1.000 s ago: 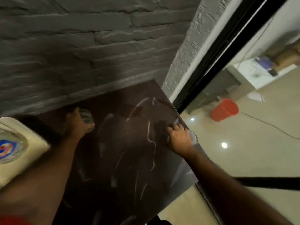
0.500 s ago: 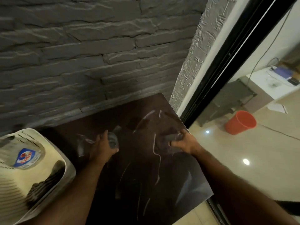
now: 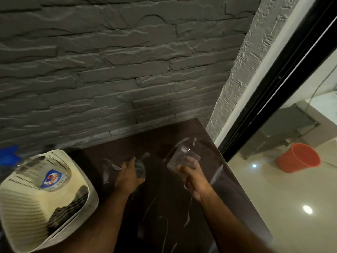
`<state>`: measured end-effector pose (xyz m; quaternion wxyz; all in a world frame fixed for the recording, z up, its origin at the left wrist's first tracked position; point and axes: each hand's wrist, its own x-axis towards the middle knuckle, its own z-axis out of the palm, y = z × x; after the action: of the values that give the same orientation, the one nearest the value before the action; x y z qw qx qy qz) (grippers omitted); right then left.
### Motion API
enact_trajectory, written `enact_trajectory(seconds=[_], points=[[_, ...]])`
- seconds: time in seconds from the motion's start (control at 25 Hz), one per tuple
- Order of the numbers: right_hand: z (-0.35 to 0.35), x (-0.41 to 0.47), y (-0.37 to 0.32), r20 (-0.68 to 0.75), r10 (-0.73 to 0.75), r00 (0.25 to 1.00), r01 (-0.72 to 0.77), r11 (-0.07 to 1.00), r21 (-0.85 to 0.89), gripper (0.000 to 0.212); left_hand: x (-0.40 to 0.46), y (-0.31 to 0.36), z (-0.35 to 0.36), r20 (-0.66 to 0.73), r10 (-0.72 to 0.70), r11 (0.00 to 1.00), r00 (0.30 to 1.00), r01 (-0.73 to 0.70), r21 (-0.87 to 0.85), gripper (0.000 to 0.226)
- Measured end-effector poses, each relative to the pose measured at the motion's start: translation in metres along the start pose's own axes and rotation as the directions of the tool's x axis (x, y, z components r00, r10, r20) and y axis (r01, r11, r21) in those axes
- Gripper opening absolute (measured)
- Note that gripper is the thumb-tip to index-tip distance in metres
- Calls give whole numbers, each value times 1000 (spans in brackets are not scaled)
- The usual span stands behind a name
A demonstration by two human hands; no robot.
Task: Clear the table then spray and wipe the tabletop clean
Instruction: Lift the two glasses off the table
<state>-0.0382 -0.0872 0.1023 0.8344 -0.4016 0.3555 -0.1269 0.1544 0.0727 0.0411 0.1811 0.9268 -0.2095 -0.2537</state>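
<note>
While I stand at the dark tabletop (image 3: 164, 207), each of my hands has its fingers curled around a clear glass. My right hand (image 3: 194, 177) grips the right glass (image 3: 182, 158) near its lower part and holds it tilted, with the open mouth toward the far right corner of the table; it looks lifted above the surface, but the picture is soft there and I am not fully sure. My left hand (image 3: 128, 177) is closed around the left glass (image 3: 140, 168), which is low over the middle of the table; I cannot tell if its base touches the top. The two hands are apart, with a strip of bare dark surface between them.

On the left part of the table is a cream plastic basket (image 3: 27, 207) with slotted walls. Inside it lies something with a blue and red label (image 3: 52, 179), and some dark things are near its right wall. Behind the table is a grey stone-pattern wall (image 3: 118, 70). On the right, past the table edge and a black frame (image 3: 284, 73), an orange bucket (image 3: 299, 158) stands on the shiny pale floor (image 3: 291, 207).
</note>
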Motion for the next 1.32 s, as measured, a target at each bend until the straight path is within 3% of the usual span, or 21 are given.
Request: enact_trajectory(seconds=[0.08,0.16,0.2,0.4,0.52,0.68,0.84,1.0,1.16,1.32], points=[[-3,8,5,-164,-87,983,39,961,-276,71,1,0,1,-6,-7,1000,1000,7,-24,105],[-9,13,11,-293,-131,947,-56,831,-554,81,0,1,2,-24,-13,1000,1000,12,-26,104],[-13,17,16,-327,-148,933,-91,784,-614,81,-1,1,3,-38,-11,1000,999,10,-16,103],[-30,19,46,-279,-210,937,-80,650,-756,81,-15,1,8,-85,-60,995,995,52,-88,105],[-30,15,53,-217,-206,954,-35,643,-765,78,-37,-4,14,-130,-100,976,986,72,-207,111],[2,2,39,-28,-232,972,126,621,-773,74,-85,-15,4,-177,-128,892,976,36,-450,111],[59,-21,21,222,-216,951,308,590,-746,80,-141,-20,-27,-301,-230,667,925,-75,-741,99],[121,-50,24,439,-216,872,481,541,-690,85,-208,-41,-64,-425,-366,475,828,-226,-850,90],[186,-94,53,602,-86,794,541,549,-637,87,-283,-88,-89,-517,-478,485,710,-278,-829,95],[243,-160,129,744,55,666,639,473,-607,93,-386,-158,-88,-536,-649,496,540,-234,-836,88]])
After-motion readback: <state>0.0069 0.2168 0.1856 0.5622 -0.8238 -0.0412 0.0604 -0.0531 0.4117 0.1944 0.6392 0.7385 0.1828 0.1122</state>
